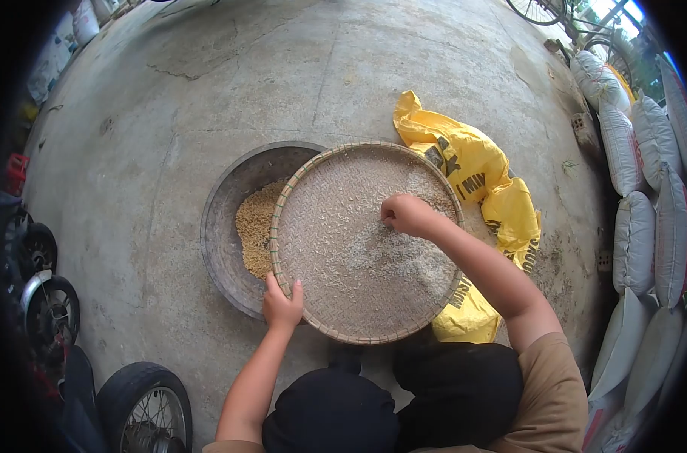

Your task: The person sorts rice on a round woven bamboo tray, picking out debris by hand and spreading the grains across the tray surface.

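My left hand (283, 303) is closed on the lower left rim of a round woven bamboo tray (324, 302), thumb on top. White rice grains (404, 257) lie across the tray, thickest on its right side, with thinner scatter to the left. Over the grains, my right hand (410, 214) is closed in a pinch; whatever is between its fingertips is too small or hidden to make out. Partly under the tray's left side stands a wide grey basin (226, 219) holding yellowish-brown unhusked grain (256, 226).
A crumpled yellow sack (475, 162) with black print lies at the tray's right. Stacked white sacks (634, 234) line the right side. Motorbike wheels (143, 411) stand at lower left, and a bicycle (585, 30) is at upper right. The floor (268, 83) is cracked concrete.
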`<state>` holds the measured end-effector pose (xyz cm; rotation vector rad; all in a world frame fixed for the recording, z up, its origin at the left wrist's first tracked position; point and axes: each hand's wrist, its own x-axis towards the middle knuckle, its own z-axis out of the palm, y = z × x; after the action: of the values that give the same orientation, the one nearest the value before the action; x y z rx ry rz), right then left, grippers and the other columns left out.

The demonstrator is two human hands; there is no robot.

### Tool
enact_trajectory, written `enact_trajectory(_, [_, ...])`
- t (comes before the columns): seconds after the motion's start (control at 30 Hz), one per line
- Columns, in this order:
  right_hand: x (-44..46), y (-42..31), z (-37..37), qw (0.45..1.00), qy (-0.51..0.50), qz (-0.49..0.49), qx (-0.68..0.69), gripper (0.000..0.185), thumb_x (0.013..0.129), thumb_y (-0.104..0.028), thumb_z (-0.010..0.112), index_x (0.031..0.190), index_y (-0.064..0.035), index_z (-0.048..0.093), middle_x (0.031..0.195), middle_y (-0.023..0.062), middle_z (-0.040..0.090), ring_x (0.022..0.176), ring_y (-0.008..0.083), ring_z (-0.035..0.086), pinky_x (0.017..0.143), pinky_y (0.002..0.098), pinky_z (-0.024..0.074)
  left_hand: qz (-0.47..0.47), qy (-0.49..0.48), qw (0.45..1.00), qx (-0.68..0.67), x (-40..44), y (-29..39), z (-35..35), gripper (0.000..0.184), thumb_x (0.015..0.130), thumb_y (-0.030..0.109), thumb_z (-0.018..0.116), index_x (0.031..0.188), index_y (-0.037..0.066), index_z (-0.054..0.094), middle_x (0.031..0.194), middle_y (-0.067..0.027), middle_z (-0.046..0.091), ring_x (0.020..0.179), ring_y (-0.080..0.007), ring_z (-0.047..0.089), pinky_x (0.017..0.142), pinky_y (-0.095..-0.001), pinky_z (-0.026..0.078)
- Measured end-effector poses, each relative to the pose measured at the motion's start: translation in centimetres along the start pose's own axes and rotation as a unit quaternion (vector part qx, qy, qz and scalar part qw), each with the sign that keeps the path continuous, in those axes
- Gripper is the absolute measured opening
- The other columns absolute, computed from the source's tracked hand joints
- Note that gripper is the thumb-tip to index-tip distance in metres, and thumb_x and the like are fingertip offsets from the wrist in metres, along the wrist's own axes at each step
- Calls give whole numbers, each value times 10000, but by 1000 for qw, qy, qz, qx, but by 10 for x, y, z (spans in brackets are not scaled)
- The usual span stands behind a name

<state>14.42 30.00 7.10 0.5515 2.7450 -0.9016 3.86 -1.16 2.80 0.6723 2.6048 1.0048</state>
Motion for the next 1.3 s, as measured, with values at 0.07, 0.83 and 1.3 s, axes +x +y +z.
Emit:
enact_trajectory(0.07, [-1,0,1,1000,-5,-14,-15,71,710,-65,595,776,-49,616,815,107,605,823,288,575,727,374,463,1,0,1000,-1,0,0,0,489,758,337,586,1097,35,407,805,-217,608,755,-417,585,639,-484,448])
enact_trajectory(0.83, [15,-100,-38,941,-38,21,335,281,846,-99,551,1080,52,516,911,133,638,719,171,646,681,266,488,-26,-26,999,-2,1,-1,0,515,754,334,588,1130,36,403,821,-214,607,772,-409,589,652,-470,456])
enact_trajectory(1.3, [19,-60,31,965,-22,35,260,213,798,-103,613,975,14,590,834,113,648,683,165,637,627,284,506,-15,-24,999,30,0,2,-1,572,760,349,579,1169,11,364,795,-231,608,741,-418,589,629,-488,454])
